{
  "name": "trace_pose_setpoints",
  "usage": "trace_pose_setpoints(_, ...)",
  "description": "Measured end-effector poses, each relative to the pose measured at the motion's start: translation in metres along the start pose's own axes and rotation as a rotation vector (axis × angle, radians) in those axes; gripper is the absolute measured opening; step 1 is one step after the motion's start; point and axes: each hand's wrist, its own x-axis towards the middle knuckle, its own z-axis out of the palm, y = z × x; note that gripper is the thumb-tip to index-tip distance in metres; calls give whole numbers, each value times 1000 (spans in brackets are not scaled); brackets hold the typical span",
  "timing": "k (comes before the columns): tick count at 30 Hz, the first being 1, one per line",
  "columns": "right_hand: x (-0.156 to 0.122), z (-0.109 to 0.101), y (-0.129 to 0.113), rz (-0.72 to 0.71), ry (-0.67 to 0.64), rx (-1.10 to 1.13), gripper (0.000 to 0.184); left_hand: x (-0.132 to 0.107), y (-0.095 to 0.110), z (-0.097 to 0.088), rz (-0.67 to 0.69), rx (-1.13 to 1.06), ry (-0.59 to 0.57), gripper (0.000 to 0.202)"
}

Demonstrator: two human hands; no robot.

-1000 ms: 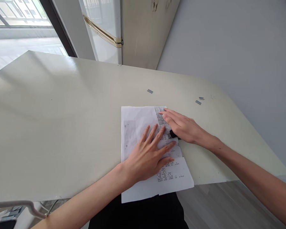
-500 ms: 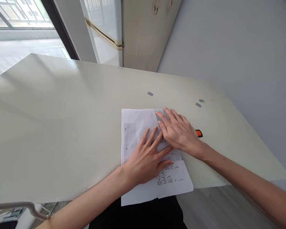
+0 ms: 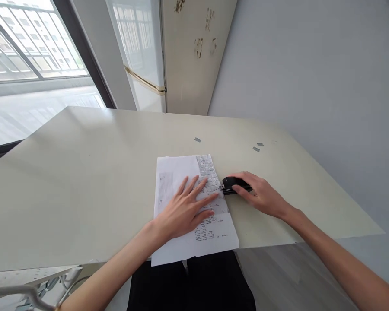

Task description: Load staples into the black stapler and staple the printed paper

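While our left hand (image 3: 184, 212) lies spread flat on printed papers (image 3: 175, 166) overhanging the near edge of the table (image 3: 94, 190), our right hand (image 3: 263, 196) grasps a black stapler (image 3: 232, 183) at their right side.

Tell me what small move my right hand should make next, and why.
Probably press the stapler down: your right hand is already gripping it, its nose meets the right edge of the paper, and your left hand lies spread on top.

Matt ppr (image 3: 178, 167), glossy tbl (image 3: 94, 194)
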Motion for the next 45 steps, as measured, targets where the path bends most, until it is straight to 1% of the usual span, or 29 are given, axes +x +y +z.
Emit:
trace_pose_setpoints(2,-12,0,12,2,50,-9,44,-4,-3,-5,-6,12,-12,54)
trace_pose_setpoints(5,-24,-1,26,63,112,13,46,-8,-7,-11,-4,22,-16,53)
trace_pose_setpoints(9,-38,-6,37,139,150,29,52,-8,-5,-17,8,32,-31,51)
trace_pose_setpoints(12,-49,-7,45,174,174,73,53,-10,-3,-23,-6,50,-31,53)
trace_pose_setpoints(15,-59,-4,53,213,202,149,50,-24,-9,-29,-91,67,3,56)
trace_pose_setpoints(18,-64,-2,57,263,222,199,47,-48,-27,-32,-234,77,52,59)
trace_pose_setpoints(22,-62,-1,60,316,219,206,44,-81,-49,-30,-410,92,97,64)
trace_pose_setpoints(25,-60,0,64,327,226,206,43,-90,-55,-26,-473,91,135,66)
trace_pose_setpoints(27,-59,2,66,335,226,207,41,-88,-55,-24,-484,99,151,68)
trace_pose_setpoints(33,-59,5,70,354,228,210,35,-80,-52,-22,-523,101,138,68)
trace_pose_setpoints(39,-57,4,71,370,213,231,34,-91,-55,-26,-546,56,114,69)
trace_pose_setpoints(42,-57,3,73,399,213,266,35,-98,-55,-27,-501,60,85,71)
trace_pose_setpoints(45,-58,0,76,471,241,324,38,-100,-53,-30,-435,107,47,72)
